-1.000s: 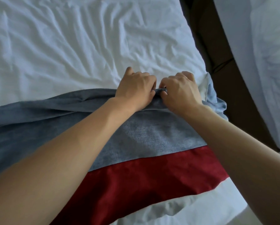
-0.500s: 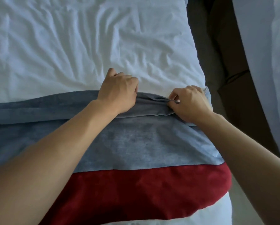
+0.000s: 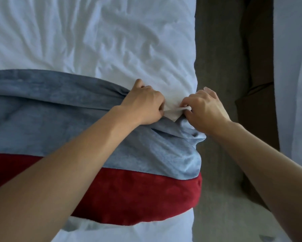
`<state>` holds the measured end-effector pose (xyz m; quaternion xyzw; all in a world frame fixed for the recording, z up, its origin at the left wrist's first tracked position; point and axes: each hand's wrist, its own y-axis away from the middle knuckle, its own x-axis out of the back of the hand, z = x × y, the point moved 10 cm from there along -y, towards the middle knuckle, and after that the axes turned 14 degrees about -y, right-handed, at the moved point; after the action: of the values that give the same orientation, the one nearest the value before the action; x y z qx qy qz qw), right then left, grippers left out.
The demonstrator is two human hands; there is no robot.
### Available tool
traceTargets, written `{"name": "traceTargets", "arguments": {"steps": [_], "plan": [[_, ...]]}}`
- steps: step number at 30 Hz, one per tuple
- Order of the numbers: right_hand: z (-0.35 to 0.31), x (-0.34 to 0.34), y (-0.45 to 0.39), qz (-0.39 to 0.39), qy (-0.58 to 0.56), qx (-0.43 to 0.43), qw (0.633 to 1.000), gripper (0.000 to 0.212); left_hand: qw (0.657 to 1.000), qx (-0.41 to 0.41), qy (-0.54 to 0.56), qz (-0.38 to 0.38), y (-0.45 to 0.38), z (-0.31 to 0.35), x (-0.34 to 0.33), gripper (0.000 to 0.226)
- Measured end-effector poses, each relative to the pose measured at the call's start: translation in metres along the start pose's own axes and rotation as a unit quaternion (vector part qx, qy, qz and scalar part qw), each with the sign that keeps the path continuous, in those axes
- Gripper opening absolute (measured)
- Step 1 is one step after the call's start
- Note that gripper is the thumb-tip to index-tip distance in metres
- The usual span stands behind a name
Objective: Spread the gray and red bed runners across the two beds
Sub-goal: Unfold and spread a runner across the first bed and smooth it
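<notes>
Both forearms reach forward from the bottom of the view over the near bed (image 3: pixel 111 41), wrists close together near its right edge. The left hand (image 3: pixel 143 103) is curled into a fist, knuckles up, clamped on the far hem of the bed runner (image 3: pixel 59 123). The right hand (image 3: pixel 204 109) sits just beside it, thumb and forefinger pinched together on a small fold of white fabric at the runner's edge, the other fingers lifted and loosely spread.

Half a second ago the hands were well apart along the hem; now they are nearly touching, and both have shifted toward the bed's right side. The hem between them, bunched in a gray roll then, now dips in a notch where white fabric shows. The runner's corner, flat before, is rumpled below the right wrist.

One runner is in view, lying across the near bed: a gray band (image 3: pixel 41 95) on the far side and a red band (image 3: pixel 138 198) on the near side, joined along a straight seam. Two beds show: the near one with wrinkled white sheet, and a second bed (image 3: pixel 293 84) at the right edge, with a strip of carpet floor (image 3: pixel 220 84) between them. Two hands, two bare forearms.
</notes>
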<state>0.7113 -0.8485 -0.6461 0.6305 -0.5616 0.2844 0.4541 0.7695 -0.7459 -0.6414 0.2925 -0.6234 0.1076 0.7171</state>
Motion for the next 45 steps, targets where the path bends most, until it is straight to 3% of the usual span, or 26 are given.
{"name": "traceTargets", "arguments": {"steps": [3,6,10,12,15,21,23,28,33,36,41,45], "plan": [[0.023,0.006,0.003,0.027,0.032,-0.032,0.999,0.022,1.0,0.017,-0.001,0.024,0.003,-0.008,0.007,0.021],[0.059,0.02,0.012,0.055,-0.006,-0.107,0.993,0.022,0.996,0.05,0.007,0.072,-0.001,-0.017,0.022,0.02],[0.039,0.008,0.014,0.033,-0.043,-0.038,0.998,0.035,0.999,0.05,0.01,0.007,-0.016,-0.018,0.011,0.022],[0.024,0.001,0.011,0.029,-0.033,0.0,0.999,0.029,0.998,0.067,-0.006,-0.018,-0.021,-0.024,0.006,0.026],[0.034,0.007,0.005,0.064,-0.021,-0.017,0.998,0.02,0.995,0.08,-0.039,-0.037,-0.022,-0.033,0.006,0.018],[0.063,0.028,-0.008,0.116,-0.057,-0.087,0.988,0.026,0.988,0.131,-0.036,0.08,-0.039,-0.057,0.04,0.016],[0.066,0.039,-0.018,0.137,-0.088,-0.099,0.982,0.025,0.99,0.123,-0.021,0.068,-0.048,-0.056,0.037,0.014],[0.022,0.027,-0.039,0.1,-0.118,-0.006,0.988,0.02,0.993,0.106,-0.002,0.059,-0.053,-0.059,0.029,0.013],[0.047,0.046,-0.055,0.158,-0.086,-0.079,0.981,0.026,0.991,0.112,-0.008,0.07,-0.066,-0.067,0.036,0.014],[0.033,0.038,-0.064,0.15,-0.095,-0.043,0.983,0.023,0.994,0.089,-0.014,0.06,-0.069,-0.06,0.032,0.013],[0.046,0.039,-0.061,0.166,-0.077,-0.093,0.979,0.026,0.982,0.14,-0.047,0.121,-0.052,-0.079,0.044,0.017],[0.023,0.042,-0.042,0.22,-0.091,-0.062,0.969,0.024,0.974,0.142,0.0,0.178,-0.015,-0.073,0.047,0.007]]}}
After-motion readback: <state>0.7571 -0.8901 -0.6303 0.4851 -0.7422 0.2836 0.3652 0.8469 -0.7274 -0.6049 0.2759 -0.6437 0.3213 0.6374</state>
